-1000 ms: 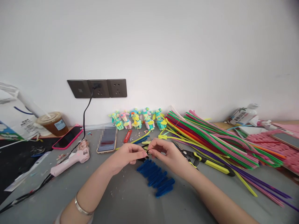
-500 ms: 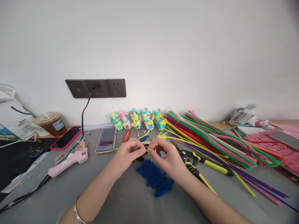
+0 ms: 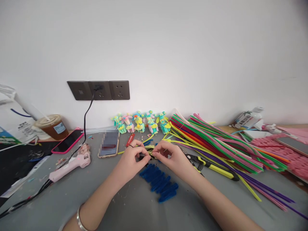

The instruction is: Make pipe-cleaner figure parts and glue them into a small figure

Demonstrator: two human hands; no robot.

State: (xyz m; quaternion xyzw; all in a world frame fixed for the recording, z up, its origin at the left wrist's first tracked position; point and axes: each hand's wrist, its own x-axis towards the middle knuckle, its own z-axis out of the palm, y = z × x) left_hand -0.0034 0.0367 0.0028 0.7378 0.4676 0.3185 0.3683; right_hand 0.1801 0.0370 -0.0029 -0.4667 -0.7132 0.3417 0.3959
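Note:
My left hand (image 3: pixel 133 160) and my right hand (image 3: pixel 173 160) meet over the middle of the grey table, both closed in a pinch. Their fingertips almost touch around something small and dark; the fingers cover it, and I cannot make out its kind. Just below them lies a row of short, fuzzy blue pipe cleaner pieces (image 3: pixel 158 183), side by side. Behind the fingers are yellow and dark bits, partly hidden. Yellow-and-black wire strippers (image 3: pixel 216 168) lie against the right side of my right hand, which covers part of them.
Several pastel pipe cleaner figures (image 3: pixel 139 122) stand along the wall. A big bundle of coloured pipe cleaners (image 3: pixel 223 141) spreads at right. At left are a phone (image 3: pixel 108 144), a pink glue gun (image 3: pixel 69 166) with its cord, a pink-cased phone (image 3: pixel 67 141) and a drink cup (image 3: pixel 53 126).
Both hands stay at nearly the same spot, their fingers shifting around the small dark thing. The left forefinger has lifted a little. The view has moved slightly.

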